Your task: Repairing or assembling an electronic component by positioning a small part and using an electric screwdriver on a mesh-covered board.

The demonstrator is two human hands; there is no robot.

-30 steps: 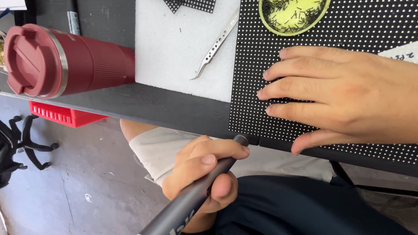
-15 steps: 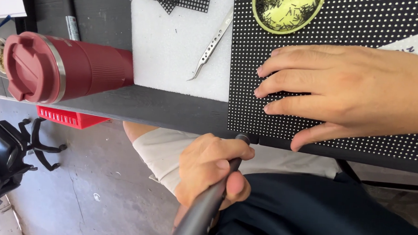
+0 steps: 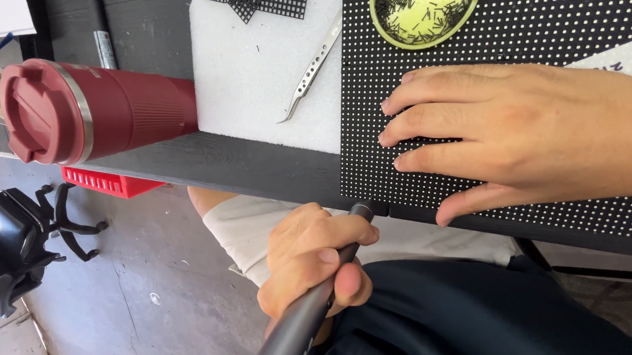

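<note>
left hand (image 3: 311, 264) grips black tool (image 3: 301, 321) | right hand (image 3: 520, 138) flat on dotted panel (image 3: 363, 93)

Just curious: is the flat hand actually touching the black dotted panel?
Touching. The head view shows the right hand lying flat on the black dotted panel, fingers pressed onto its surface.

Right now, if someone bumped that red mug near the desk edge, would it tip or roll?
The red mug is tall and narrow, so a knock could probably tip it. Its round body would likely roll once down, and it stands close to the edge of the black desk. The metal band suggests steel, so likely fairly heavy and not fragile.
</note>
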